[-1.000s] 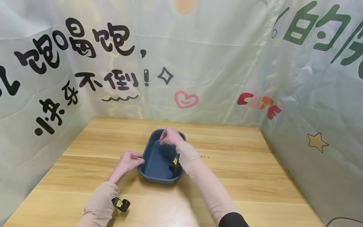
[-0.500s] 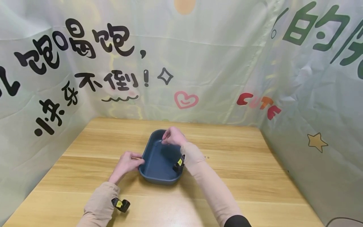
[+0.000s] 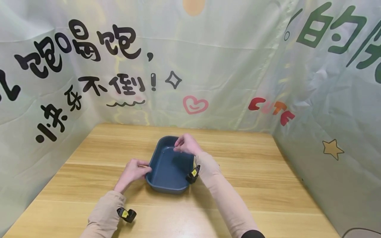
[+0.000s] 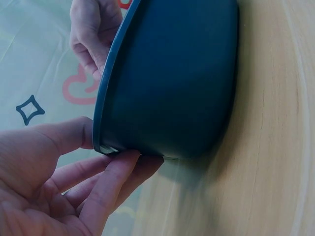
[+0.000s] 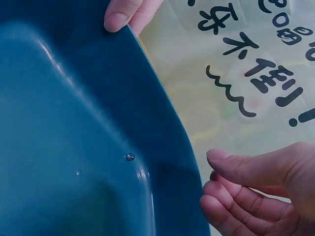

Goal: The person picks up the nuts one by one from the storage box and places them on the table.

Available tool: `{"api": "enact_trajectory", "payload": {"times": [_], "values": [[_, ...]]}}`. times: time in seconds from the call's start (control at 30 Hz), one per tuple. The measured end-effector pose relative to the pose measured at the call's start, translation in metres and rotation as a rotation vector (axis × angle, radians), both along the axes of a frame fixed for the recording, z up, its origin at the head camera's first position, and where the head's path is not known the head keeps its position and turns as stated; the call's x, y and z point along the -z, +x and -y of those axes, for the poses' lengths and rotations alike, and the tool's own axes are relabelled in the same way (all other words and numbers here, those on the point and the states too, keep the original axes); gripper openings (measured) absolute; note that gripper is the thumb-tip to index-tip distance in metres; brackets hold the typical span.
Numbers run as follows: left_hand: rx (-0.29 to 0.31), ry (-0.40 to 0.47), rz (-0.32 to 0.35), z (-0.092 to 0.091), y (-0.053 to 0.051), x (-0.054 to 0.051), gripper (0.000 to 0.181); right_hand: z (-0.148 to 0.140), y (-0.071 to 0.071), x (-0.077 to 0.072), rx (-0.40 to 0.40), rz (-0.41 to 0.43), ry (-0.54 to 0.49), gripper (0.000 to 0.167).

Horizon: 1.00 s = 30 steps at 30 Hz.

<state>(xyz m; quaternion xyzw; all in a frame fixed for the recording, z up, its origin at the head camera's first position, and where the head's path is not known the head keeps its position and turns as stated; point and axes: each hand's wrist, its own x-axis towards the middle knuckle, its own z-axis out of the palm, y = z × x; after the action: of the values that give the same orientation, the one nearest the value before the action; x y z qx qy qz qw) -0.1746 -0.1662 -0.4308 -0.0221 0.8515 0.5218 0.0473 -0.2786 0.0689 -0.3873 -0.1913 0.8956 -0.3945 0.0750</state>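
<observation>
A dark blue rectangular basin [image 3: 169, 170] with rounded corners stands on the wooden table. My left hand [image 3: 135, 170] pinches its left rim, thumb on one side and fingers beneath; the left wrist view shows this grip [image 4: 74, 182] closely. Above the far right part of the basin hovers my right hand [image 3: 187, 144], thumb near its bent fingers. In the right wrist view a small dark spot shows between the thumb and fingers [image 5: 231, 201]; whether it is a held piece is unclear. One tiny dark nut-like piece [image 5: 130, 157] lies inside the basin near a corner.
A tiny piece [image 3: 219, 165] shows on the table [image 3: 253, 185] just past the right sleeve. Printed cloth [image 3: 226, 76] hangs along the back and sides. A dark cable [image 3: 361, 228] curves at the lower right corner.
My right hand has shifted slowly right across the basin. Its sleeve now covers most of the tiny pieces seen earlier on the table. My left hand and the basin have stayed put.
</observation>
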Motion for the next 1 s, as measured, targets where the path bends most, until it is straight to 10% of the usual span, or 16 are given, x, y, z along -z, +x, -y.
{"api": "enact_trajectory", "payload": {"times": [1.0], "values": [[-0.006,0.011,0.004,-0.001,0.002,-0.002,0.038,-0.059,0.025,0.011,0.185,-0.035,-0.252,0.011]]}}
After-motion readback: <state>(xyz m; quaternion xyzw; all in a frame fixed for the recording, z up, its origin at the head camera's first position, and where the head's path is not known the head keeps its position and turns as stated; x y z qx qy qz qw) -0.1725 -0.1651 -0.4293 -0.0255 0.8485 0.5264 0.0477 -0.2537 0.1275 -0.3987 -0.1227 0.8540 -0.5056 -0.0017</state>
